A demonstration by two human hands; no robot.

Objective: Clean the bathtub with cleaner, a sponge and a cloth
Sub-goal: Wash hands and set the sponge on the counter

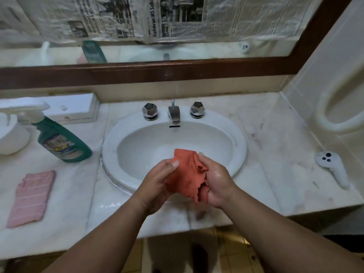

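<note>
Over the sink [108,154]: an orange cloth [185,174] is bunched between two hands, above the near side of the white bowl
Left grip [155,186]: grasping the cloth's left side, thumb laid on top of the fabric, fingers tucked beneath it and out of sight
Right grip [216,180]: grasping the cloth's right side, fingers curled round the folds, the shiny back of the hand turned up
Cloth: crumpled, with a ragged edge toward the right grip and its lower part drooping past the sink's front rim
Arms: two bare forearms reach in from the bottom edge and meet at the cloth
Tap [174,113]: chrome spout at the back of the sink, between two faceted metal knobs [150,111]
Spray bottle [63,140]: green, white trigger head, label to the front, on the bench [275,154] left of the sink
Pink cloth [31,198]: folded and striped, flat near the bench's front edge, nearer than the spray bottle and well apart from the sink
White box [72,109]: at the back of the bench, behind the spray bottle
Controller [332,168]: white with dark buttons, lying right of the sink, well apart from it
Bench: pale marble, with a wet gleam by the sink's front left
Mirror [177,52]: brown wooden frame, its upper part covered by newspaper [157,16]; it reflects the spray bottle and controller
Floor [232,253]: yellowish tiles below the bench's front edge
</note>
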